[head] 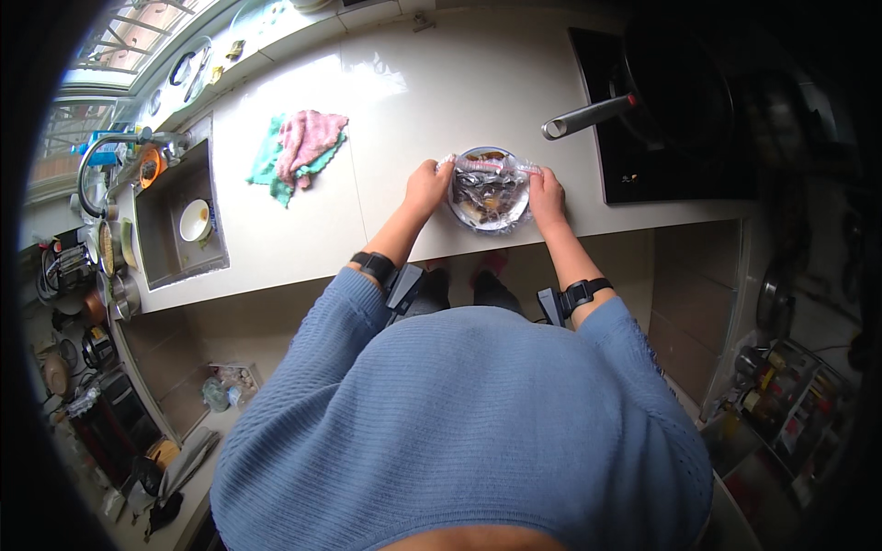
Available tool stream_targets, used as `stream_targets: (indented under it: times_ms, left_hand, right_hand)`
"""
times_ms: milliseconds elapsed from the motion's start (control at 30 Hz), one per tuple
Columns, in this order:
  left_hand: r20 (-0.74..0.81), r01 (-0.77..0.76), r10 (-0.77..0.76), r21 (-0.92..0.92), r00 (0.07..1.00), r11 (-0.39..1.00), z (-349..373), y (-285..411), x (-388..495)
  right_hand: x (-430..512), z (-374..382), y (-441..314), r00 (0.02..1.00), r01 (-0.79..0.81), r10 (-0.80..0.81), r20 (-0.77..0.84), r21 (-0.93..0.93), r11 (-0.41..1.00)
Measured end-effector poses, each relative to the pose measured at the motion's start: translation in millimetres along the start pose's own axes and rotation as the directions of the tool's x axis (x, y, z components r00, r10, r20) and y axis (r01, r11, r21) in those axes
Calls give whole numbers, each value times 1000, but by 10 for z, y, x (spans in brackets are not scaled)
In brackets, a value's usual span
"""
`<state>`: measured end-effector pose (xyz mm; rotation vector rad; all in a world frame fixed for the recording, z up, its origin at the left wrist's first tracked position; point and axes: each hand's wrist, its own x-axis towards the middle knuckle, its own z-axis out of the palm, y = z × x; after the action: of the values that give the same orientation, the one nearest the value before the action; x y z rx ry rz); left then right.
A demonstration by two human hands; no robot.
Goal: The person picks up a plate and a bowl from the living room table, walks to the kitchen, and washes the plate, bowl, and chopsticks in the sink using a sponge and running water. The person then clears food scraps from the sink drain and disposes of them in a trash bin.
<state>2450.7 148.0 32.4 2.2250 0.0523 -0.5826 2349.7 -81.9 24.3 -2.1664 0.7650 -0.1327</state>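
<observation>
A round plate of food with a blue rim stands near the front edge of the pale countertop. Clear plastic film with a gathered, elastic-looking edge lies over most of it, and some food shows uncovered at the far side. My left hand pinches the film's edge at the plate's left. At the right side, my right hand pinches the same edge. The fingertips are partly hidden by the crumpled film. Both forearms wear black straps with a grey device.
Pink and green cloths lie left of the plate. Farther left is a sink holding a white bowl, with a curved faucet beside it. A pan on the dark cooktop points its handle towards the plate.
</observation>
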Motion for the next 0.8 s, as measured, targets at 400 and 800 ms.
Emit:
stream_targets:
  times_ms: [400,800]
  left_hand:
    - [280,142,-142,20,950,990,-82,229,244]
    - [460,369,-243,-206,854,906,-124,175,409]
  right_hand:
    - [420,9,-150,947,-201,240,214,-187,962]
    - [841,252,-54,747,-645,448,491,374,666]
